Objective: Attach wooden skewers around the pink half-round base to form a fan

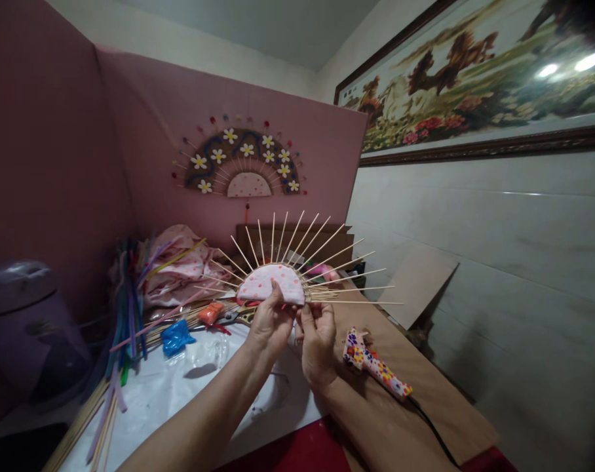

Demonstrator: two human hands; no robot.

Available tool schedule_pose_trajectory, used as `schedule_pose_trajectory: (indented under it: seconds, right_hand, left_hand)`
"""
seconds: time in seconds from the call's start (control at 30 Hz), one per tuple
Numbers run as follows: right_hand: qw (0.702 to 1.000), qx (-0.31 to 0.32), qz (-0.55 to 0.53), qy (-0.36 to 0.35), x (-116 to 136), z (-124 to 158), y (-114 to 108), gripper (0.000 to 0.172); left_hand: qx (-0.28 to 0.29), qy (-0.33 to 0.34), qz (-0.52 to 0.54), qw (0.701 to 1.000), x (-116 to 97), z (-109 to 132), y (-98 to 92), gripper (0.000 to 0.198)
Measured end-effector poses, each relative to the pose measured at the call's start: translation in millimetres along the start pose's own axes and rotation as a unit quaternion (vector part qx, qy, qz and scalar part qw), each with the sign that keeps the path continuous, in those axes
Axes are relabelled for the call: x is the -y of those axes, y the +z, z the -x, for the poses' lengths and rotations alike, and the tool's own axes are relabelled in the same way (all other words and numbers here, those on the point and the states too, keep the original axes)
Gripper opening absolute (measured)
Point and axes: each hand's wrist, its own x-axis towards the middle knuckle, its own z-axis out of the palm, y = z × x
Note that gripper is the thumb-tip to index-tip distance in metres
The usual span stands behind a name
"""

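Note:
A half-round piece covered in pink dotted fabric (263, 283) is held up above the table, with thin wooden sticks fanning out from its curved edge. My left hand (272, 321) grips its lower edge, the thumb lying on the fabric front. At the right end of the straight edge, my right hand (318, 334) pinches the corner near the lowest stick; its fingertips partly hide what they hold. To the right of my hands, a flower-patterned glue gun (376, 364) with a black cord lies on a brown board (425, 393).
Left on the white sheet (154, 400) are a blue packet (176, 337), an orange packet (210, 313), scissors (238, 316), colored pipe cleaners (130, 301) and loose sticks. Behind them lies bunched dotted cloth (179, 269). A decorated fan (246, 157) hangs on the pink panel.

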Motion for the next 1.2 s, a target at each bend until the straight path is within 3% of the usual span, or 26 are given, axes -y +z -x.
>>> schedule_pose_trajectory:
  seconds: [0.37,0.73,1.03,1.2]
  right_hand:
    - [0.994,0.023,-0.086,0.058,10,1,1,0.018]
    - [0.996,-0.016,-0.047,0.074,5,-3,2,0.032]
    - [0.992,-0.040,-0.039,0.112,5,-4,2,0.040]
    - [0.992,-0.039,-0.055,0.105,10,-3,1,0.036]
  left_hand:
    - [0.020,-0.004,0.014,1.000,-1,-2,-2.4,0.011]
    - [0.019,-0.025,-0.015,0.999,0,-2,-9.9,0.014]
    - [-0.002,-0.030,-0.037,0.999,2,4,-4.7,0.012]
    - [0.046,-0.020,-0.058,0.997,-8,2,-6.8,0.004]
